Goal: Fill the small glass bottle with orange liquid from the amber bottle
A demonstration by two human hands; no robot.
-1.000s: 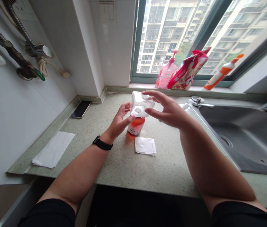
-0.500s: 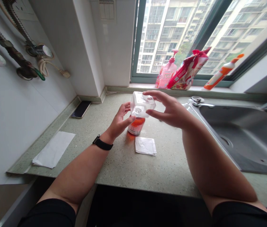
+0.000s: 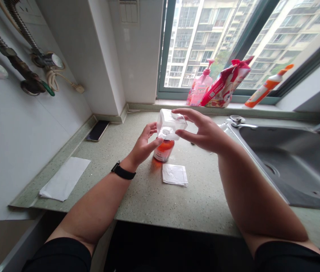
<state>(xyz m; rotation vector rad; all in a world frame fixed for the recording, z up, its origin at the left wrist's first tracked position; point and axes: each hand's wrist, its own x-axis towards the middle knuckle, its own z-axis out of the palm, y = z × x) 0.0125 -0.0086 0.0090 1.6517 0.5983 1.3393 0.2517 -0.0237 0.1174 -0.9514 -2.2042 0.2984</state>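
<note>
A clear, square-sided empty bottle [image 3: 169, 122] sits tilted over the top of a bottle of red-orange liquid [image 3: 163, 151] that stands on the counter. The place where the two meet is hidden. My right hand [image 3: 201, 130] grips the clear bottle from the right, thumb low and fingers over its top. On the left, my left hand [image 3: 145, 143] closes about its lower edge, with the thumb near where the two bottles meet. A folded white tissue [image 3: 174, 175] lies just in front of the red-orange bottle.
A speckled green counter [image 3: 137, 204] carries a phone [image 3: 97, 131] and a white paper sheet [image 3: 66, 178] at left. At right is a steel sink [image 3: 299, 162]. On the windowsill stand a pink pump bottle [image 3: 199, 88], a red pouch [image 3: 226, 85] and an orange-white bottle [image 3: 266, 88].
</note>
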